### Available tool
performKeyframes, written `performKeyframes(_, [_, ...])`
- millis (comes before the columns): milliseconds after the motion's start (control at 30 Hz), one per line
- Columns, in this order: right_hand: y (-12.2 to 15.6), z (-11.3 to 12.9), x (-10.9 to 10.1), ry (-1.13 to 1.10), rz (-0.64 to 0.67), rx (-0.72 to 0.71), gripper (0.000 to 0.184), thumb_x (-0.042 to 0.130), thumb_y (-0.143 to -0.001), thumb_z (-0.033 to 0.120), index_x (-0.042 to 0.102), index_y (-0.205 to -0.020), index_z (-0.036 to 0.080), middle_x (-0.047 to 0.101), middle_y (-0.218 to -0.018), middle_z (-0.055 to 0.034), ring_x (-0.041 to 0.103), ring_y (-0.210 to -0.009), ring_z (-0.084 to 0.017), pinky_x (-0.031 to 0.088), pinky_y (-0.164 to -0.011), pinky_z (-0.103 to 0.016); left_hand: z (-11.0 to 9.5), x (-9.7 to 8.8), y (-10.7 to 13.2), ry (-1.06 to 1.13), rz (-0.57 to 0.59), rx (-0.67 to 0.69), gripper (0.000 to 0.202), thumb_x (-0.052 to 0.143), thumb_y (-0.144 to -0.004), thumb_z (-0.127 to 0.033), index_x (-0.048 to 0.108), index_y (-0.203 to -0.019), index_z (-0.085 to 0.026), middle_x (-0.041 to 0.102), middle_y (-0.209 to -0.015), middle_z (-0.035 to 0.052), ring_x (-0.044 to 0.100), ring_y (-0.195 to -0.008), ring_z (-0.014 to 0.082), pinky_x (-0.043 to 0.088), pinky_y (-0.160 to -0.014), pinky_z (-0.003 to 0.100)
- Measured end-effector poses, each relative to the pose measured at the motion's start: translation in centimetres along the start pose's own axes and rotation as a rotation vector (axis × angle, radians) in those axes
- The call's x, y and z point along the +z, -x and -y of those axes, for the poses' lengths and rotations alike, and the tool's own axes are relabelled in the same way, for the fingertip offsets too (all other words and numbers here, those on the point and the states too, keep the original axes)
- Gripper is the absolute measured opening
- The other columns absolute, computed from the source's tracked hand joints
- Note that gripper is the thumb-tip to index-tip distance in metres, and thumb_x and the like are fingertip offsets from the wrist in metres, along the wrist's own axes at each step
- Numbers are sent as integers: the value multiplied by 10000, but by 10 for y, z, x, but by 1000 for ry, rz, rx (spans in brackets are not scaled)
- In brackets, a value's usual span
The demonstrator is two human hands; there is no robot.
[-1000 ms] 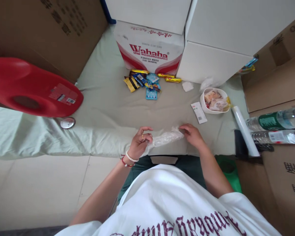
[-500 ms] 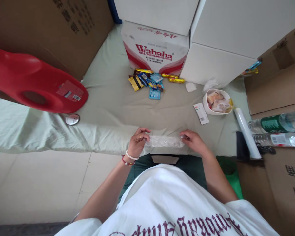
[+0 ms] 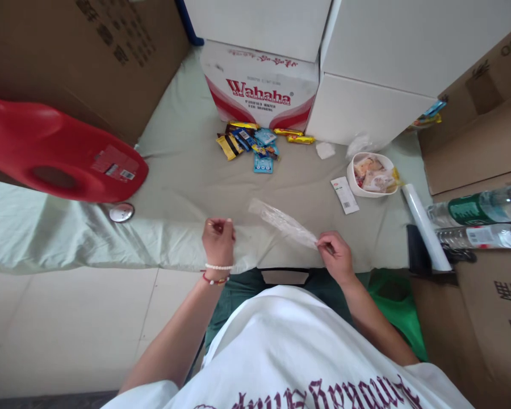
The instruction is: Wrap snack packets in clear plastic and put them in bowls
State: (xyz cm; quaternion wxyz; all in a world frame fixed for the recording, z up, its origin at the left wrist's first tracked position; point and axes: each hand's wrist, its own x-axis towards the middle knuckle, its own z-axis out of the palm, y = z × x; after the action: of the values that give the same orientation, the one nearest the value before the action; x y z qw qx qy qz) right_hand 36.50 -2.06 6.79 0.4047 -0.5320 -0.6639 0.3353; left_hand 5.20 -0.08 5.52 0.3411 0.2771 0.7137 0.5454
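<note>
My right hand (image 3: 335, 253) pinches one end of a long, folded strip of thin clear plastic (image 3: 281, 221). The strip slants up and to the left over the pale green cloth (image 3: 187, 187), its far end loose. Close to the cloth's front edge, my left hand (image 3: 219, 241) is apart from the strip, its fingers curled and the thumb pressed to them. Whether anything small is in that pinch is hidden. A ring and two bracelets are on the left hand and wrist.
Several snack packets (image 3: 251, 145) lie before a Wahaha carton (image 3: 259, 85). To the right are a white sachet (image 3: 344, 195), a white bowl (image 3: 352, 182) of wrapped food, a white roll (image 3: 426, 227) and plastic bottles (image 3: 472, 210). A red jug (image 3: 76, 142) and round tin (image 3: 121, 212) stand left.
My left hand has let go of the plastic strip and moved left. The strip, earlier stretched level between both hands, now slants from my right hand with its left end farther up the cloth.
</note>
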Motion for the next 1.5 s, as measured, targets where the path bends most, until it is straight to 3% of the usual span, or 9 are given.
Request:
performKeyframes(133, [5,18,19,160,45,-232,191,563,-950,111,680,-914,258,676,-975,-60,654,-886,-206,547,-785,-350,-19,16,49,159,442,-428,534,724,-768,-705,583,-783,-189,597,-678,-11,554,-487,98,323,-414,197])
performKeyframes(200, [8,23,26,230,70,-316,222,546,-948,85,680,-913,258,677,-962,-65,641,-874,-213,547,-773,-355,-25,31,64,191,508,-522,588,775,-698,-738,604,-801,-186,635,-744,3,614,-555,115,356,-423,193])
performKeyframes(367, [25,17,25,276,108,-343,224,536,-962,80,685,-993,245,661,-1091,-98,671,-939,-206,580,-805,-342,-23,55,64,283,476,-549,549,954,-529,-528,579,-744,-188,623,-675,-31,619,-642,108,501,-580,214])
performKeyframes(567, [47,0,-29,164,412,-245,159,579,-993,138,690,-998,251,694,-1054,-76,697,-873,-181,580,-767,-304,-8,46,58,409,507,-596,504,976,-513,-414,568,-695,-181,671,-728,-5,683,-765,152,555,-753,293])
performKeyframes(700, [18,14,-51,115,292,-113,83,606,-1011,221,683,-1012,252,670,-950,-54,630,-740,-164,532,-671,-295,-1,44,64,410,498,-559,427,950,-508,-299,588,-693,-171,672,-761,-3,676,-773,150,530,-753,285])
performKeyframes(867, [-30,30,10,79,360,-146,134,597,-1015,278,720,-1055,242,646,-934,-53,605,-766,-171,515,-718,-307,8,48,72,397,488,-438,294,822,-517,-179,570,-669,-183,597,-675,-47,555,-630,96,416,-624,240])
performKeyframes(1067, [-50,-1,98,92,259,25,128,698,-911,283,776,-1000,234,648,-942,-68,604,-816,-202,517,-763,-342,13,41,63,408,344,-391,237,716,-493,-145,593,-688,-196,594,-683,-50,518,-642,94,375,-612,229])
performKeyframes(1367, [-65,7,79,-639,162,587,328,855,-705,497,718,-851,236,649,-801,6,563,-697,-146,484,-636,-280,7,45,32,477,166,-470,292,710,-686,-439,516,-657,-223,492,-629,-46,421,-565,101,308,-492,248])
performKeyframes(1500, [-66,17,67,-744,56,599,375,889,-692,499,675,-868,247,629,-763,25,541,-646,-124,470,-581,-252,6,47,20,416,120,-387,346,764,-692,-437,486,-678,-231,481,-624,-56,428,-573,99,323,-519,243])
